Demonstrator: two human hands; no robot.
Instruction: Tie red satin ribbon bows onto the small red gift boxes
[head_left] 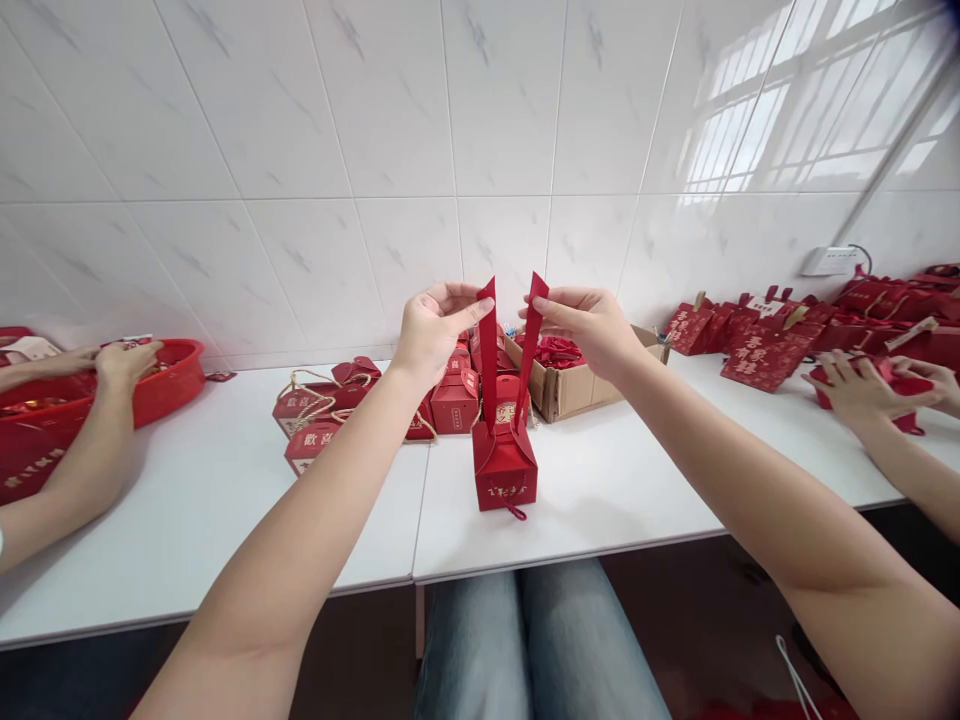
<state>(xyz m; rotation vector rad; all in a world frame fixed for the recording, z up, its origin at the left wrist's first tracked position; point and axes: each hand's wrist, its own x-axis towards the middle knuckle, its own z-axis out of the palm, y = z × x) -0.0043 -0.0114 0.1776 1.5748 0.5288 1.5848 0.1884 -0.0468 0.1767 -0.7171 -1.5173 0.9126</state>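
Note:
A small red box (507, 470) stands upright on the white table, close to its front edge, with gold lettering on its front and a small cord loop at its base. Two ends of a red ribbon (489, 365) rise from its top. My left hand (442, 325) pinches the left end near its tip between thumb and fingers. The right end is pinched the same way by my right hand (577, 318). Both ends are pulled up, slightly apart, above the box.
Behind are red boxes with rope handles (311, 425) and a cardboard carton (570, 388) of red ribbon. At left, a person's hands (124, 362) reach into a red basin (187, 375). At right, another person's hands (870, 390) hold a red box near red bags (772, 345).

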